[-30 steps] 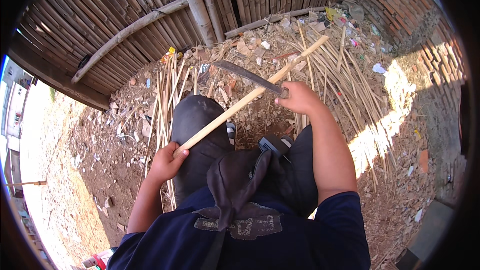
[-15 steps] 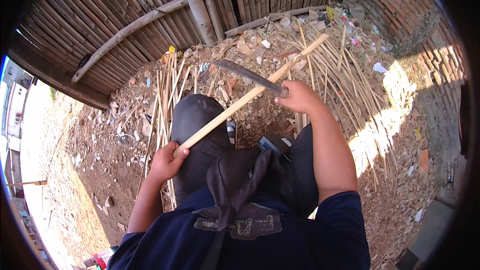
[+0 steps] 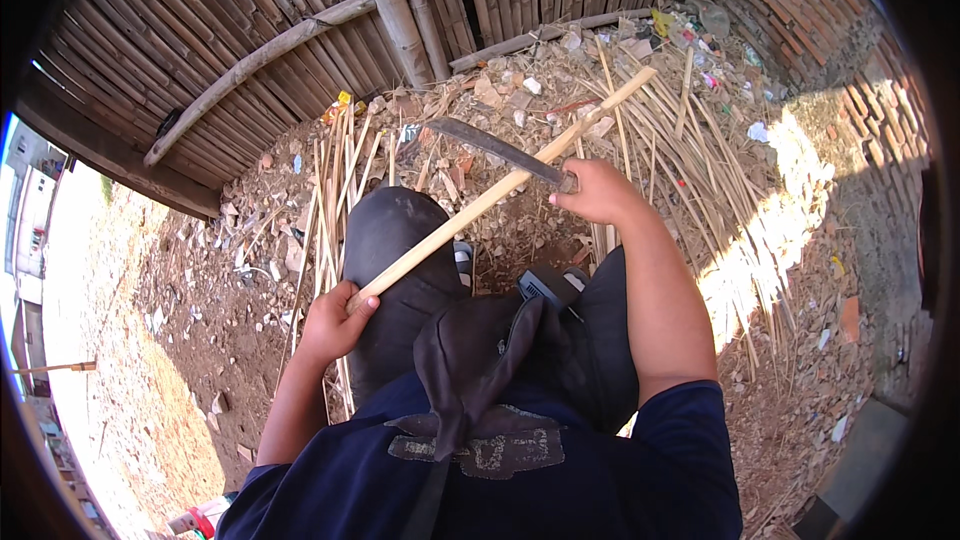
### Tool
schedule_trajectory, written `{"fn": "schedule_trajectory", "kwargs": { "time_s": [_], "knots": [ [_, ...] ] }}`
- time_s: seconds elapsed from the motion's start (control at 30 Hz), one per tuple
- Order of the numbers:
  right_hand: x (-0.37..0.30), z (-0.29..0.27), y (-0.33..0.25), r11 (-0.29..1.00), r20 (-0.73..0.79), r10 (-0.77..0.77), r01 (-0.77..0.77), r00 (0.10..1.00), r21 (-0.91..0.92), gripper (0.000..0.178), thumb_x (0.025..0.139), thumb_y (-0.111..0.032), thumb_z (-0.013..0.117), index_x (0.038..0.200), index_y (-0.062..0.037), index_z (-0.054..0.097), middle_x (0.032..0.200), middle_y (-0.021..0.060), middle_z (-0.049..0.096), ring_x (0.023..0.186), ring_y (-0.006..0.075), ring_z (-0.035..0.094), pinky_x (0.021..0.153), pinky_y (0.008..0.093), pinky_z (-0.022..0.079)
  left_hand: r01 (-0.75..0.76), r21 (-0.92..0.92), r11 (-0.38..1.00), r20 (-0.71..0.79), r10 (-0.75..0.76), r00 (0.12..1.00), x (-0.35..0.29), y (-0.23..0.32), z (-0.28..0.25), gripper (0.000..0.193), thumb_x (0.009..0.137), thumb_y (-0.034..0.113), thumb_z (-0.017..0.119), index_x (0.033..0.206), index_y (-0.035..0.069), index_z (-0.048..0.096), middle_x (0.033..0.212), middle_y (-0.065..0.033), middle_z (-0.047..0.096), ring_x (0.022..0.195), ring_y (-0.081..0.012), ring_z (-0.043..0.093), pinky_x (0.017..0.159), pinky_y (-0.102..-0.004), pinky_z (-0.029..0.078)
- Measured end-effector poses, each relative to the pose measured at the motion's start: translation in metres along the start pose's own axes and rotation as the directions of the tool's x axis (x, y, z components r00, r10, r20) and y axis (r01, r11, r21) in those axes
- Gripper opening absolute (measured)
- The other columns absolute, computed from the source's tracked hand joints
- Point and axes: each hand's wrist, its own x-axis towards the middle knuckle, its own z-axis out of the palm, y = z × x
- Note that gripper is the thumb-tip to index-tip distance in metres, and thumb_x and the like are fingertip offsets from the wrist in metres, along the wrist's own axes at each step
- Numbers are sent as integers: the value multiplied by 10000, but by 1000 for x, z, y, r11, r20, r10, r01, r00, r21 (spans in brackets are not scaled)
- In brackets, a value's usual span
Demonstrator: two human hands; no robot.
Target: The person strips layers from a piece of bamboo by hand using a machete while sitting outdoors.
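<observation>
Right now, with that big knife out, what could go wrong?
The knife in the right hand might slip along the pale stick and cut the left hand, which grips the stick's lower end with no glove.

The left leg lies under the stick in this view, so a slip might hurt it too.

The stick's far end seems to be unsupported, so it might twist.

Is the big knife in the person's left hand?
No, the right hand grips the knife, while the left hand holds the pale stick.
</observation>
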Motion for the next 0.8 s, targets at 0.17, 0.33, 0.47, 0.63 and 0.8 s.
{"fn": "schedule_trajectory", "kwargs": {
  "time_s": [0.17,0.33,0.47,0.63,0.8],
  "knots": [
    [2,2,3,1000,1,-3,3,1000,-11,453,805,-357,822,1022,1,649,893,248,679,871,405,675,785,475,512,-18,13,1000,-20,18,1000,0,-3,2,416,952,393,720,825,23,581,639,-150,592,590,-302,583,593,-416,466],
    [1,1,2,1000,16,2,-2,1000,8,465,810,-357,821,1054,2,653,907,244,686,884,397,682,802,469,518,-8,7,1000,-24,8,1000,0,0,2,411,951,387,725,825,18,594,627,-135,585,578,-263,570,585,-403,460],
    [1,-1,-1,1000,41,29,-29,999,1,481,811,-361,823,1089,-4,659,949,250,692,922,393,684,826,462,521,-17,-5,1000,-31,17,999,0,-1,3,408,949,383,730,825,17,597,625,-131,582,577,-247,565,583,-397,459],
    [2,0,2,1000,39,24,-24,999,-8,484,812,-360,823,1101,-5,664,981,254,694,956,394,681,844,461,520,-14,-16,1000,-41,13,999,0,-2,4,400,946,377,737,831,16,608,625,-126,590,574,-241,564,580,-393,459],
    [0,0,0,1000,49,23,-23,999,-5,470,819,-344,820,1100,-1,664,972,247,699,945,384,685,837,461,519,-14,-4,1000,-46,14,999,0,1,4,403,940,382,742,830,17,610,630,-125,598,577,-241,571,577,-393,459]
  ]
}}
